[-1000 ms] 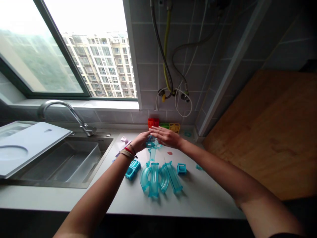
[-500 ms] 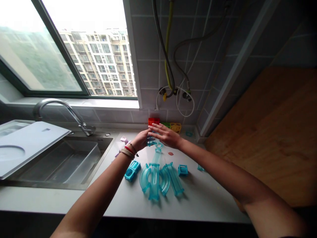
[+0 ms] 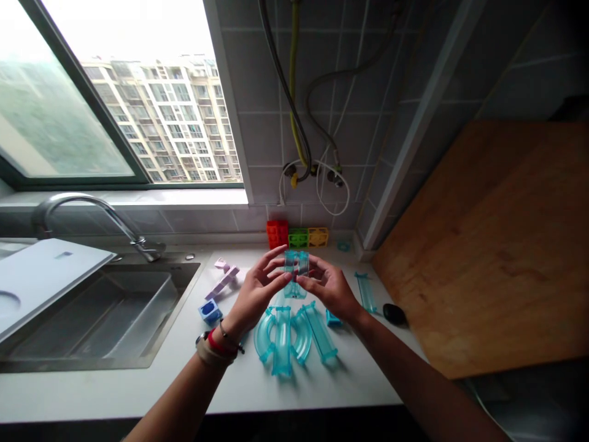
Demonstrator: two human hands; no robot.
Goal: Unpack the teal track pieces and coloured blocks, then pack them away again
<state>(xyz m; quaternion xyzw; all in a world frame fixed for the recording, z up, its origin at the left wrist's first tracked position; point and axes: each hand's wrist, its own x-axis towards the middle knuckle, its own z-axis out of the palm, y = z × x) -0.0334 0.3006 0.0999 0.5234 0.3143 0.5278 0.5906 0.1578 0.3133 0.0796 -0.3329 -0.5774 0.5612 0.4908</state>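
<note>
Both hands grip a clear teal plastic piece (image 3: pixel 296 264) over the middle of the counter, one from each side. My left hand (image 3: pixel 262 285) has its thumb and fingers on the piece's left side, with bracelets at the wrist. My right hand (image 3: pixel 332 287) pinches the right side. Below the hands lie teal curved and straight track pieces (image 3: pixel 282 344), with another straight track (image 3: pixel 321 331) slanting beside them. A teal block (image 3: pixel 333 318) is partly hidden by my right hand. Part of the held piece's lower end overlaps other teal parts.
Red (image 3: pixel 277 234), green (image 3: pixel 298 237) and yellow blocks (image 3: pixel 318 237) stand by the wall. Pink pieces (image 3: pixel 223 282) and a blue block (image 3: pixel 210 312) lie left. A track (image 3: pixel 365 293) and black object (image 3: pixel 394 314) sit right, near a wooden board (image 3: pixel 497 245). The sink (image 3: pixel 151 359) is left.
My hands have come lower and nearer, turning so the teal piece shows between them. The view has shifted, revealing the blue block, right-hand track and black object.
</note>
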